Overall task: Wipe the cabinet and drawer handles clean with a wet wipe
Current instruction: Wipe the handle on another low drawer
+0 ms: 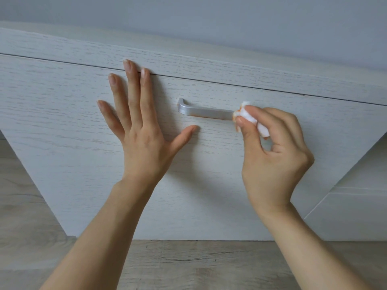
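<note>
From the head view, the left hand [144,130] lies flat against the pale wood-grain drawer front [83,143], fingers straight and spread, thumb stretched out to the right below the near end of the handle. Its middle and index fingertips reach up to the thin seam under the cabinet top [188,57]. It holds nothing; it only presses on the panel.

The right hand [276,151] has its fingers curled and pinches a folded white wet wipe [249,118] between thumb and forefinger. The wipe shows orange smears along its edge and is pressed on the right end of the silver handle [205,111], covering that end. The handle sits on the drawer front, between the two hands, its left bend bare. A thin orange trace shows along its lower edge and at the left corner.

Below the drawer front lies a wood-plank floor [188,264]. A grey-blue wall [209,17] rises behind the cabinet top.
</note>
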